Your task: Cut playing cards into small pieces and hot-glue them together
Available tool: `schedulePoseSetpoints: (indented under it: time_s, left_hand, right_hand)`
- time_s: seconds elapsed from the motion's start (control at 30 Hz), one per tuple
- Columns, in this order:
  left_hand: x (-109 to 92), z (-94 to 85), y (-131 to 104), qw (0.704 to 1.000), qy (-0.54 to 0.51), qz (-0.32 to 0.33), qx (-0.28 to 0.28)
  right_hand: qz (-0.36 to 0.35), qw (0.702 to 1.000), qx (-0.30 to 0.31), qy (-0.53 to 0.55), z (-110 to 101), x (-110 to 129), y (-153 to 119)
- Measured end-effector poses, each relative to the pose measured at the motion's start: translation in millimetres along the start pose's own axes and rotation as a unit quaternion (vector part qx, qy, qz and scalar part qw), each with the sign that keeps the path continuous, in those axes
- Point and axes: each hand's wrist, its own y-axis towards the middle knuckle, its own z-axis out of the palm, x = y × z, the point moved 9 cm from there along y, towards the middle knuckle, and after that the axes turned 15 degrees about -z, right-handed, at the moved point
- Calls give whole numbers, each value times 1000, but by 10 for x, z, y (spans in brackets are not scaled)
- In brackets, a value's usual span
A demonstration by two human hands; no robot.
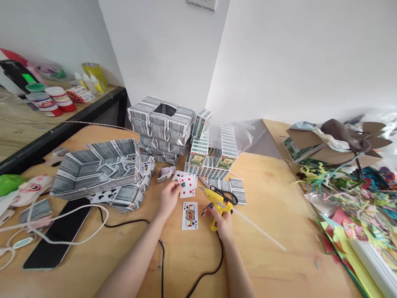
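Note:
Between the thumb and fingers of my left hand (pixel 171 195) is a six of diamonds playing card (pixel 188 190), face toward me. My right hand (pixel 221 218) grips a yellow glue gun (pixel 218 202) with a clear glue stick (pixel 259 228) jutting from its back; the nozzle points toward the card. A jack of spades card (pixel 190 216) lies face up on the table just below. Black-handled scissors (pixel 229 196) rest behind the glue gun, over face-down cards (pixel 239 191). A small stack of bent cards (pixel 165 175) sits left of the held card.
Card-built boxes (pixel 162 126) and an open card tray (pixel 95 167) stand at the back left. Card packs (pixel 198 155) are piled behind my hands. A phone (pixel 60 237) and white cable lie left; the glue gun's black cord (pixel 210 273) runs forward. Paper scraps (pixel 348 232) fill the right.

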Motion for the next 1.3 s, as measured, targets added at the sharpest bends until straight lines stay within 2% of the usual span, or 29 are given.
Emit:
schedulePoseSetpoints:
  time_s: [0.13,0.37,0.67,0.97,1.3]
  left_hand:
    - [-14,-20,-34,998,55,25,-33]
    - [-186,110,-194,987,129,99,-10]
    - [-229,132,-232,983,145,112,-2]
    - [-285,94,-252,975,161,149,-37]
    - [-293,87,-247,977,152,148,-30]
  right_hand:
    - [-13,999,24,-40,61,11,-7]
    - [-24,996,29,-79,76,-45,-24]
    - [-24,995,25,-93,73,-68,-24]
    - [-18,994,15,-105,81,-45,-29]
    - [-2,995,-1,-97,74,-57,-24]
